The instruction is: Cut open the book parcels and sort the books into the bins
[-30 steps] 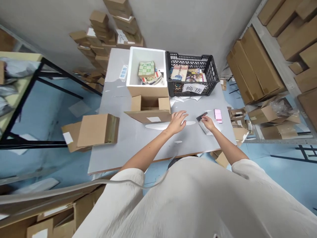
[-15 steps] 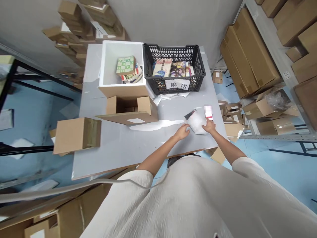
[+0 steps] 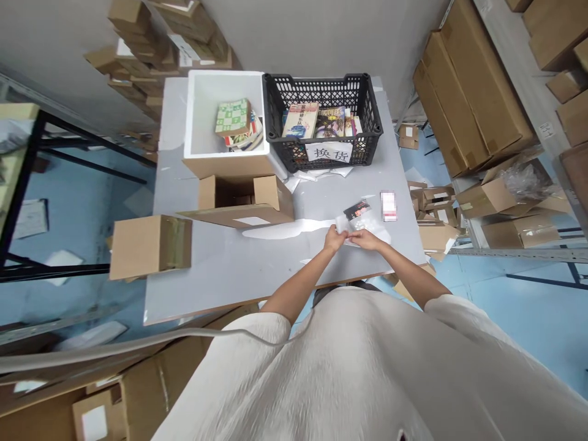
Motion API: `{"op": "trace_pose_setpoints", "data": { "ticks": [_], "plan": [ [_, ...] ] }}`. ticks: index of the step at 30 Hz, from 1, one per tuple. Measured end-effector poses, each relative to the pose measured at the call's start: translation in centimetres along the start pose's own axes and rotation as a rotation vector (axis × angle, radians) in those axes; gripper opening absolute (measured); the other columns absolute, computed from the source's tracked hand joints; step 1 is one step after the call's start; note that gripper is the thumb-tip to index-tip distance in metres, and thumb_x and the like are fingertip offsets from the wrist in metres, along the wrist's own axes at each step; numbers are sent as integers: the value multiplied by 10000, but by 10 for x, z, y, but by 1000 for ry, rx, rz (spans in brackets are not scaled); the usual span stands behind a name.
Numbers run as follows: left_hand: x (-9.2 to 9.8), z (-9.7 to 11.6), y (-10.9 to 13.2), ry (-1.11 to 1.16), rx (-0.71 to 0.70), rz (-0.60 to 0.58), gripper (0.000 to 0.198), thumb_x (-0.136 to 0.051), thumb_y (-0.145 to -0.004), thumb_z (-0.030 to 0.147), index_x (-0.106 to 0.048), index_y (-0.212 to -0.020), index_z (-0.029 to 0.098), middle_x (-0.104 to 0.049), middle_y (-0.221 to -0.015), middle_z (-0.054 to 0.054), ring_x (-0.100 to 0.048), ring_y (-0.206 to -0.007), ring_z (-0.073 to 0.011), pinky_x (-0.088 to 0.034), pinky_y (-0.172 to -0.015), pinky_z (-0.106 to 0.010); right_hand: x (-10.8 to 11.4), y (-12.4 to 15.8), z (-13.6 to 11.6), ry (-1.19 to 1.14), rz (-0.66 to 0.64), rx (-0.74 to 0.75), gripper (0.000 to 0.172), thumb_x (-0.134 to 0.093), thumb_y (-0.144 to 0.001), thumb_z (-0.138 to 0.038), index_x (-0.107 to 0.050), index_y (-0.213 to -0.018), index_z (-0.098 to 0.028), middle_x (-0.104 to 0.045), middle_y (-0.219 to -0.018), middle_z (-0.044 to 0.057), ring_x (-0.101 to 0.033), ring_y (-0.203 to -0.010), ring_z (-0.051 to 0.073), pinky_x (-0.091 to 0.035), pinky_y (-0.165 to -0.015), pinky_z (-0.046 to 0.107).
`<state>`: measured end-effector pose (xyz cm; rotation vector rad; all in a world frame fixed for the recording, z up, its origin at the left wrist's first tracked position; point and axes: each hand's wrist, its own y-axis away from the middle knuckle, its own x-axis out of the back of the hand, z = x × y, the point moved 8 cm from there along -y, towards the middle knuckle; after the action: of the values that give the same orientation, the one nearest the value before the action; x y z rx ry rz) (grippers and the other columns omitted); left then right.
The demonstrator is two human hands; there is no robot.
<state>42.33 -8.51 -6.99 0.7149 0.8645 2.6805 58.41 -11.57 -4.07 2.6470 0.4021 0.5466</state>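
Head view: plastic bag (image 3: 374, 228) lies on the near side of the crate (image 3: 285, 149); left hand (image 3: 335, 238) and right hand (image 3: 366, 239) pinch its edge. Step in hand, as judged: working that edge; next move calls for a steady two-handed grip.

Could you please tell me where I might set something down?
On the table, the widest bare patch is front left, bordered by the left-edge carton, open carton and left hand. A smaller one separates the open carton and white wrapping. The back is crowded by the foam box and black crate; the right, by wrapping and phone.
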Motion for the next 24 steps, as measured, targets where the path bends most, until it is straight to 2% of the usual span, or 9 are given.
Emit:
{"op": "trace_pose_setpoints", "data": {
  "ticks": [2, 5, 6, 8, 12, 19, 22, 24],
  "plan": [
    [8, -4, -1, -18, 24, 37, 314, -790, -931, 232, -694, -1229, 218, -833, -1099, -95, -799, -1073, -288, -604, -991, -383, 18, 3, 10, 75, 99, -66, 255, -661, -968, -311, -893, -1051, -248, -866, -1156, 60, -782, -1148, 281, -592, -1123, 430],
    [21, -10, 0, -66, -11, 54, 254, -746, -947, 204, -683, -1191, 239, -812, -1036, -68, -787, -1043, -279, -589, -987, -375, 63, 19, 33, 321, 394, -288, 334, -659, -1008, -302, -853, -1270, -233, -771, -1463, 146, -684, -1379, 346, -511, -1235, 486],
    [26, -12, 0, -81, -25, 58, 244, -727, -962, 208, -675, -1198, 246, -800, -1005, -56, -782, -1027, -275, -584, -982, -371, 71, 23, 39, 392, 428, -346, 396, -662, -1018, -309, -814, -1372, -219, -719, -1548, 172, -641, -1432, 376, -486, -1252, 522],
    [38, -18, 2, -106, -38, 80, 254, -699, -980, 214, -657, -1226, 262, -776, -954, -31, -773, -1002, -265, -577, -969, -361, 75, 26, 48, 485, 415, -395, 489, -679, -1023, -315, -742, -1494, -199, -655, -1626, 201, -581, -1484, 408, -453, -1259, 556],
    [65, -30, 4, -140, -35, 131, 284, -680, -978, 210, -639, -1250, 285, -770, -958, -16, -766, -1009, -258, -567, -978, -356, 46, 15, 48, 553, 295, -355, 553, -724, -1022, -381, -686, -1552, -227, -632, -1651, 188, -535, -1512, 418, -402, -1264, 583],
    [119, -51, 6, -117, 17, 261, 376, -665, -962, 217, -630, -1327, 301, -804, -1183, -76, -763, -1173, -303, -557, -1065, -405, -17, -20, 24, 617, 181, -282, 594, -712, -1023, -382, -637, -1597, -249, -526, -1735, 186, -493, -1538, 409, -373, -1275, 573],
    [137, -60, 14, -127, 10, 306, 526, -659, -930, 202, -596, -1444, 293, -784, -1298, -120, -723, -1299, -344, -532, -1152, -482, -36, -29, 17, 653, 176, -260, 592, -746, -1011, -400, -646, -1572, -236, -536, -1693, 209, -502, -1489, 422, -383, -1252, 578],
    [144, -57, 26, -199, -61, 372, 660, -666, -899, 198, -553, -1546, 262, -714, -1474, -184, -645, -1437, -398, -483, -1224, -574, -44, -30, 14, 683, 194, -246, 575, -771, -996, -401, -665, -1537, -237, -551, -1656, 217, -499, -1455, 429, -391, -1231, 588]
  ]
}}
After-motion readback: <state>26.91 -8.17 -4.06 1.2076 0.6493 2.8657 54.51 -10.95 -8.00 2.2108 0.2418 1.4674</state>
